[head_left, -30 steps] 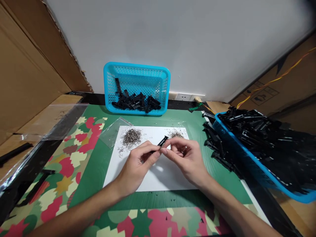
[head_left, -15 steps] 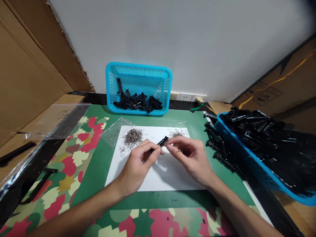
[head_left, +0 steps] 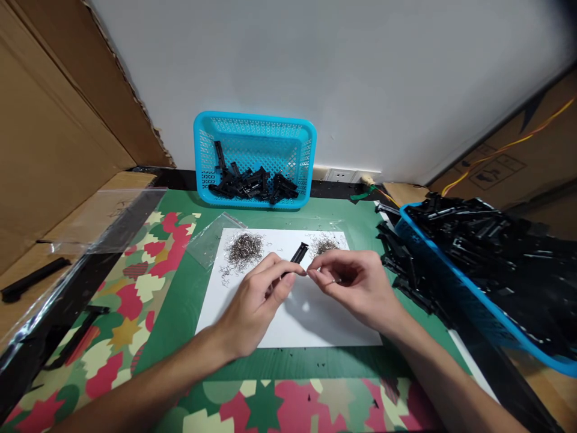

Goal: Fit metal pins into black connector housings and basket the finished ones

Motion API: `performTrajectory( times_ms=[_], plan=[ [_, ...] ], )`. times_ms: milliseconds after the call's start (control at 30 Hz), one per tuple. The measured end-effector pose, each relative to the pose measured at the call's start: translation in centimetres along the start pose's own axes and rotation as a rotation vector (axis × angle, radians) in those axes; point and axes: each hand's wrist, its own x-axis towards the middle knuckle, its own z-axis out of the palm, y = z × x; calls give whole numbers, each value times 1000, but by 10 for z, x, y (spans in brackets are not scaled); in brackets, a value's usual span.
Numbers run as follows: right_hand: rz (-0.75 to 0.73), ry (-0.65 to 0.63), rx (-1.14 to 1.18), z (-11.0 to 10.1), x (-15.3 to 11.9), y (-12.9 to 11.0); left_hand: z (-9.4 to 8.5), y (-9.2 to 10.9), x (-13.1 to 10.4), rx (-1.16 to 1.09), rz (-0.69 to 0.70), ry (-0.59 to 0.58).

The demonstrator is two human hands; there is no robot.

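My left hand (head_left: 259,294) is closed on a slim black plastic part (head_left: 300,252), whose far end sticks up past the fingers. Close beside it, my right hand (head_left: 354,282) pinches thumb and forefinger together near the left fingertips. Whatever the right fingers hold is too small to name. Both hands are over a white sheet of paper (head_left: 288,325). On that paper lie a larger pile of small metal pieces (head_left: 246,249), like tiny springs, at the left, and a smaller metal pile (head_left: 325,246) behind my right hand.
A blue basket (head_left: 255,117) with several black parts stands against the wall. At the right, a second blue basket (head_left: 473,294) is heaped with black parts, and more loose black parts (head_left: 403,264) lie beside it. A clear plastic bag (head_left: 207,240) lies left of the paper.
The black part in my left hand now points up more steeply. My right hand has shifted slightly, its fingertips still close to the left ones. The view has moved a little.
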Motion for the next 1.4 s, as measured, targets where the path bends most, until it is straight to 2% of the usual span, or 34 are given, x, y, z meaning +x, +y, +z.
performTrajectory(
  times_ms=[200,267,333,400,467,567,733,1033,1400],
  plan=[
    [-147,223,-217,4,-4,-5,3,-3,-3,-56,-17,59],
    [-141,266,-264,4,-3,-3,4,-5,-3,-105,-37,71],
    [-64,279,-254,2,0,0,4,-5,-3,-116,-45,42],
    [66,221,-227,-2,4,4,4,-4,-2,-82,-39,-5],
    [196,109,-216,-7,8,5,3,-3,-1,-32,-34,-33],
    [322,-35,-222,-12,11,3,3,-1,-1,36,-49,-54],
    [424,-93,-206,-11,12,2,4,-2,-3,105,-45,-94],
    [409,-99,-237,-4,12,10,4,-4,-5,158,-4,-121],
    [264,-72,-328,-1,7,16,3,-3,-5,139,-40,-145]
  ],
)
